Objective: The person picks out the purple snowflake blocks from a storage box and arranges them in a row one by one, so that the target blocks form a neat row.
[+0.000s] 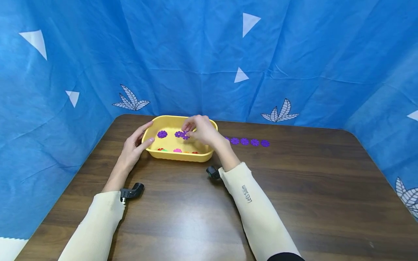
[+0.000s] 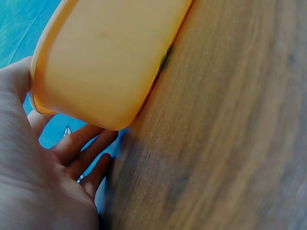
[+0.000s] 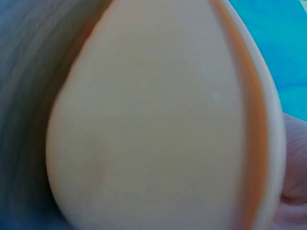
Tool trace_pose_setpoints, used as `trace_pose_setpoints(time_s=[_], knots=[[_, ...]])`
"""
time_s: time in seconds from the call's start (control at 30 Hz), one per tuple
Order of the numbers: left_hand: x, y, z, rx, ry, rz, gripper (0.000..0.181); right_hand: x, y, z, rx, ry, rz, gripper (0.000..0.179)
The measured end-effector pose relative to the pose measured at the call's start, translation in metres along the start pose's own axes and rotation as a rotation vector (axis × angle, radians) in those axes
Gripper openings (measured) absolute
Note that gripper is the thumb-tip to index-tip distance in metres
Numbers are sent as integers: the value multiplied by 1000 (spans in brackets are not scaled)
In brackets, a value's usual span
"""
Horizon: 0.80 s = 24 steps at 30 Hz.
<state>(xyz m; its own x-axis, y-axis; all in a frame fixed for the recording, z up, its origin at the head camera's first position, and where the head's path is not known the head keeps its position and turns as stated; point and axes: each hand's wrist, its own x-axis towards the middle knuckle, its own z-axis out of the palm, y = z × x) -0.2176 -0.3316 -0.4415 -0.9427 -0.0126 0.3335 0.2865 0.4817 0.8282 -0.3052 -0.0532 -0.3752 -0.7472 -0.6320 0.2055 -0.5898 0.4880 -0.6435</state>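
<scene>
Hands (image 1: 132, 145) (image 1: 204, 130) at tray (image 1: 179, 156), long axis crosswise

Bright in the head view, with pale glare on the counter (image 1: 192, 221). Soft and somewhat blurred in both wrist views.

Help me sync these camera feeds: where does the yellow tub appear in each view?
Head: yellow tub, just left of centre.
Left wrist: yellow tub, toward the upper left, cut by the top edge.
Right wrist: yellow tub, filling the middle, cut at top and bottom.
Shared landmark: blue cloth, visible in all three.
</scene>
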Motion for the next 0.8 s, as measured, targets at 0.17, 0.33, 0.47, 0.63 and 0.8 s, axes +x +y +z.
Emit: trace_pose_setpoints(time_s=[0.17, 0.33, 0.47, 0.63, 0.8], knots=[[0, 1, 0, 15, -3, -30, 57, -12, 8, -20, 19, 35, 21, 11], [0, 1, 1, 12, -3, -25, 57, -24, 16, -40, 28, 70, 42, 9], [1, 0, 1, 2, -4, -15, 57, -35, 23, -58, 36, 115, 60, 9], [1, 0, 1, 0, -2, -19, 57, -49, 37, -76, 39, 152, 64, 9], [2, 1, 1, 2, 2, -3, 57, -64, 54, -92, 30, 167, 94, 10]])
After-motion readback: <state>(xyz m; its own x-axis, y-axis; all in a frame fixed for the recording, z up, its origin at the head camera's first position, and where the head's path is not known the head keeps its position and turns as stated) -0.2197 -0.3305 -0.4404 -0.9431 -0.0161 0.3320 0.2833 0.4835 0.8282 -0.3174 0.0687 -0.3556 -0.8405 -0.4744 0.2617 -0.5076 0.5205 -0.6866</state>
